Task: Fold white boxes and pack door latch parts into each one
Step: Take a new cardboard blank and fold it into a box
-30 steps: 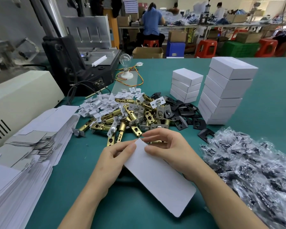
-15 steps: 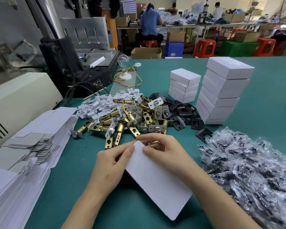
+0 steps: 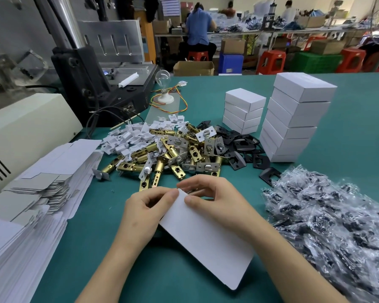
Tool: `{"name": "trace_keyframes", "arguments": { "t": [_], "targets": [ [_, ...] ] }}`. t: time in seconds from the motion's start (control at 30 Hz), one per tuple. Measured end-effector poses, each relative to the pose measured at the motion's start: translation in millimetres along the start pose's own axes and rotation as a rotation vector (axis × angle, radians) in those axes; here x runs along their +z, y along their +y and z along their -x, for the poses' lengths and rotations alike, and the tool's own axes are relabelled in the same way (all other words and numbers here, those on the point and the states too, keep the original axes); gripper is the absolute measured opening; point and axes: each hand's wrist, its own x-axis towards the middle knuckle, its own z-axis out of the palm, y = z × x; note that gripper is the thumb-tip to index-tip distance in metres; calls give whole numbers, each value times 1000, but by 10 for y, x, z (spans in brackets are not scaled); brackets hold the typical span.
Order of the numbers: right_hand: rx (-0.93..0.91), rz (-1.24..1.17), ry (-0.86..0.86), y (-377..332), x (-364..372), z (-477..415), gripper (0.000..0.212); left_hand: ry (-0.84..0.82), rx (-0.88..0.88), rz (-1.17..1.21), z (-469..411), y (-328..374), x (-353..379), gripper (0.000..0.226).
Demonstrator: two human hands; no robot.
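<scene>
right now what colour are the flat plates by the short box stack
The plates are black; head view.

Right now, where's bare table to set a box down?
Bare table right of the tall box stack, and between the bulb and short box stack. Also between the flat blanks and left hand. Crowded: latch pile, bagged parts.

- A clear light bulb (image 3: 163, 75) (it is not lit) stands on a round white base on the green desk (image 3: 359, 119).
- Red and yellow wires (image 3: 179, 108) curl beside the bulb.
- A big black machine (image 3: 92, 84) sits at the back left, next to a cream machine (image 3: 26, 125).
- Far off, a person in a blue shirt (image 3: 198, 27) sits on a red stool (image 3: 197, 55) near a brown cardboard box (image 3: 193, 68).
</scene>
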Motion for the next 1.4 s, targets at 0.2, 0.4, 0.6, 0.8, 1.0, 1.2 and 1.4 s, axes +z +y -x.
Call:
{"name": "trace_keyframes", "arguments": {
  "t": [0.2,0.4,0.6,0.8,1.0,1.2,1.4],
  "targets": [
    [25,-32,1,-5,1,3,25,-10,-27,22,-12,-9,-11,36],
    [51,-38,-2,-2,-8,-3,23,-19,-33,17,-8,-5,-35,28],
    [67,-32,12,0,65,5,26,0,-38,11,7,0,-22,39],
    [64,-33,20,-14,104,24,31,-12,-89,52,13,18,-30,40],
    [31,-47,14,-23,102,23,27,-19,-127,111,20,47,-21,20],
    [73,-133,191,16,-32,-12,14,8,-122,237,49,124,89,22],
    [122,-104,196,64,-42,-32,11,10,-117,257,49,116,104,21]
  ]
}}
